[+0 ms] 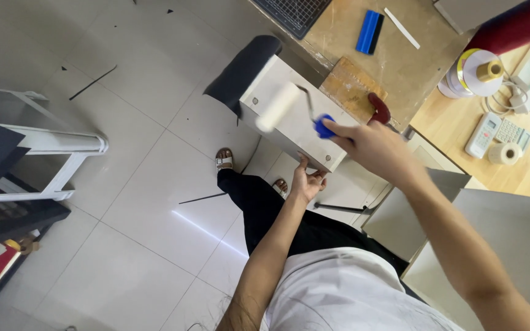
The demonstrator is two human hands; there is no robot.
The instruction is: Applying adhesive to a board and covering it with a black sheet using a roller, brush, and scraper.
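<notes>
The right hand [372,147] is gripping the blue handle [323,125] of a small paint roller [279,106], fingers closed around it. The white roller sleeve is lying against the top face of a pale grey box panel [292,122], near the panel's far-left end. The left hand [306,182] is reaching under the near edge of the same panel, fingers curled up against its underside and thumb at the edge; it is supporting the panel rather than fully clamping it, as far as the view shows.

Step in hand, as a judgement: 1 roller pass along the panel face, with the panel steadied from below.

The next move is likely calling for:
1. Even downward pressure on the sleeve.
2. A straight stroke along the panel's length.
3. A steady counter-hold from the left hand.

A blue squeegee [370,31] is lying on the wooden workbench [400,67] beyond the panel. A tape roll [503,153] and a calculator [484,135] are resting on the adjacent table.
</notes>
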